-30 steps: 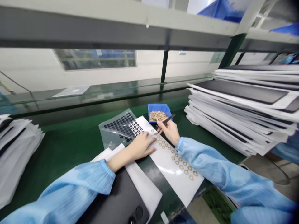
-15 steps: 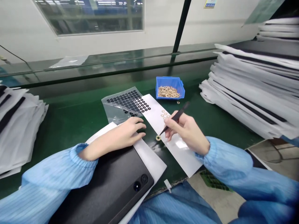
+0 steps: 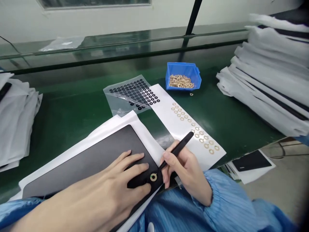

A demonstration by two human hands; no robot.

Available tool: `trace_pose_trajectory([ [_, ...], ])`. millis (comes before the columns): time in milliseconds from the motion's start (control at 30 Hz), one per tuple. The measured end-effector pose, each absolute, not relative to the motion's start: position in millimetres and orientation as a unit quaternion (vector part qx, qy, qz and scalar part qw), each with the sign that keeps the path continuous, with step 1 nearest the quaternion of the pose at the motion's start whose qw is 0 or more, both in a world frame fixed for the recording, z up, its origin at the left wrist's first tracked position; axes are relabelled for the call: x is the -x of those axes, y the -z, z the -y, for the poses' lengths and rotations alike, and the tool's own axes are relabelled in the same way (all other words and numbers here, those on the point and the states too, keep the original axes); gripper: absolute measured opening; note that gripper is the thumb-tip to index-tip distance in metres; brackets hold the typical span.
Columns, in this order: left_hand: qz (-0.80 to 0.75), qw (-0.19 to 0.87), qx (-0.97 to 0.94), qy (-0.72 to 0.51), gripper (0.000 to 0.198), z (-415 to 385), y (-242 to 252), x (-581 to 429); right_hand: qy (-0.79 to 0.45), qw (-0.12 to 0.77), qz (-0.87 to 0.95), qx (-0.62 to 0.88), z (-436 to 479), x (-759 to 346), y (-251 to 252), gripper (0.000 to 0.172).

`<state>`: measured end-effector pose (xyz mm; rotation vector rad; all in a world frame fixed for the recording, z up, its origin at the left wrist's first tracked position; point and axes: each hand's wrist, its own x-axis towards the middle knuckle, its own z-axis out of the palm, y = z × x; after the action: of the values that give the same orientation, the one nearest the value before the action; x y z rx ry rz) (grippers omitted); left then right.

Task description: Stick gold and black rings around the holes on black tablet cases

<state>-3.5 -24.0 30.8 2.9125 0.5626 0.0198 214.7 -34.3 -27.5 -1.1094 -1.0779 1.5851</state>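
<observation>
My left hand [image 3: 116, 187] lies flat, fingers spread, on a dark tablet back cover [image 3: 84, 164] that rests on a white sheet. My right hand [image 3: 185, 170] grips black tweezers [image 3: 177, 149] like a pen. The tweezer tip touches a small gold ring [image 3: 153, 177] sitting on the cover's camera corner, just beyond my left fingertips. A white strip [image 3: 188, 129] with rows of gold rings lies just beyond my right hand.
A blue bin [image 3: 183, 75] of loose gold rings stands at the back, one ring beside it. A clear sheet of black rings [image 3: 127, 93] lies left of the strip. Stacks of wrapped covers sit at right [image 3: 272, 74] and left [image 3: 14, 119]. Green bench mat [image 3: 72, 116].
The view tilted down. My right hand carried a gold ring on the tweezers from the strip onto the cover's camera corner. My left hand slid back along the cover toward me.
</observation>
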Motion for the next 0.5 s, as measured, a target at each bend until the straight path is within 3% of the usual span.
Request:
trace_pose_trajectory([
  [200, -0.187, 0.105, -0.977, -0.017, 0.042, 23.9, -24.8, 4.8, -0.594, 0.504, 0.452, 0.435, 40.4, -212.5, 37.5, 0.024],
  [500, -0.215, 0.117, -0.970, 0.007, 0.042, 25.9, -34.7, -0.5, -0.583, 0.510, 0.455, 0.439, 42.0, -212.6, 37.3, 0.022],
])
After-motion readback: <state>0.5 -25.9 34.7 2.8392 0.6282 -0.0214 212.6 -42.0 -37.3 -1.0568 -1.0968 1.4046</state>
